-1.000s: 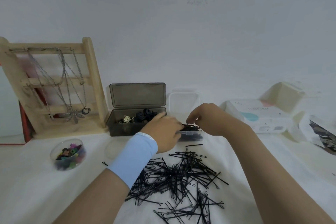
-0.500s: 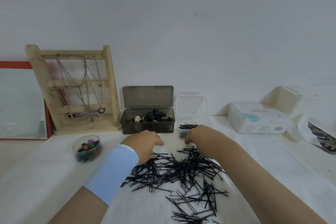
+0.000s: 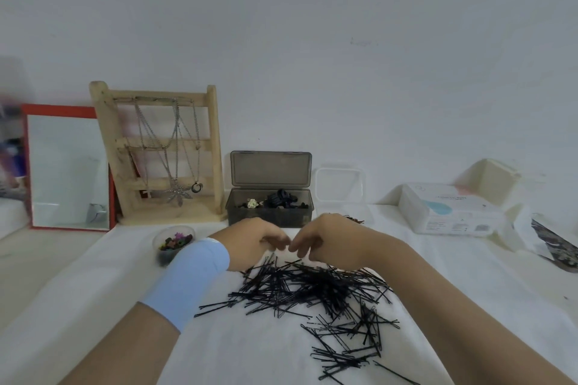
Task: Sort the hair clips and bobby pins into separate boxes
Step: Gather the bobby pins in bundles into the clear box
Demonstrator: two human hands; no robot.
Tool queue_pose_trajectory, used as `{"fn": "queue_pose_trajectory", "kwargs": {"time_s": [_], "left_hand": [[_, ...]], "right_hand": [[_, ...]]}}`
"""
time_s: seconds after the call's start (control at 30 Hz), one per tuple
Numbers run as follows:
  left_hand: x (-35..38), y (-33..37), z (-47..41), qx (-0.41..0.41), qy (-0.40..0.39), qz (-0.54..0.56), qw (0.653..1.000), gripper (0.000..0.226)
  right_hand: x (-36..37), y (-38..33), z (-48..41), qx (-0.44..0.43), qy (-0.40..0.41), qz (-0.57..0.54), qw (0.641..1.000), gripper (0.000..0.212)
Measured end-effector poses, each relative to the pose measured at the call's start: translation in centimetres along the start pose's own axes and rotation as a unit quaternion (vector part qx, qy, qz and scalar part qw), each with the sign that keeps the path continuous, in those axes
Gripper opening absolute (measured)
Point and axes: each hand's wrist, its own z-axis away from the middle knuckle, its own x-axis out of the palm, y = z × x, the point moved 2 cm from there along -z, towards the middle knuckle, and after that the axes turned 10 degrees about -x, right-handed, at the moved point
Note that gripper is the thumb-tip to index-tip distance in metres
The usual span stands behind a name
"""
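Observation:
A loose pile of black bobby pins (image 3: 316, 291) lies on the white cloth in front of me. My left hand (image 3: 255, 241), with a blue wristband, and my right hand (image 3: 330, 242) hover at the pile's far edge, fingertips almost touching. Both have curled fingers, and a few pins rise from the pile to them. Behind the hands stands a dark box (image 3: 269, 212) with its lid open and black hair clips inside. A small clear box (image 3: 364, 217) holding a few bobby pins is mostly hidden behind my right hand.
A clear lid (image 3: 339, 187) leans on the wall. At left are a round tub of colourful clips (image 3: 173, 241), a wooden necklace stand (image 3: 162, 153) and a red-framed mirror (image 3: 67, 169). A wipes pack (image 3: 450, 209) and a cream box (image 3: 488, 175) sit at right.
Both hands came back from the clear box to the pile, pressed onto it, and now their fingers have curled together at its far edge. The camera view has shifted left.

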Motion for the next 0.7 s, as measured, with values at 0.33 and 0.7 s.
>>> {"fn": "queue_pose_trajectory", "kwargs": {"time_s": [0.33, 0.7], "left_hand": [[-1.0, -6.1, 0.9, -0.120, 0.053, -0.198, 0.971, 0.038], [-1.0, -5.7, 3.5, -0.075, 0.011, -0.162, 0.984, 0.034]], "right_hand": [[4.6, -3.1, -6.1, 0.089, -0.014, 0.071, 0.993, 0.058], [3.6, -5.3, -6.6, 0.007, -0.055, 0.145, 0.988, 0.029]]}}
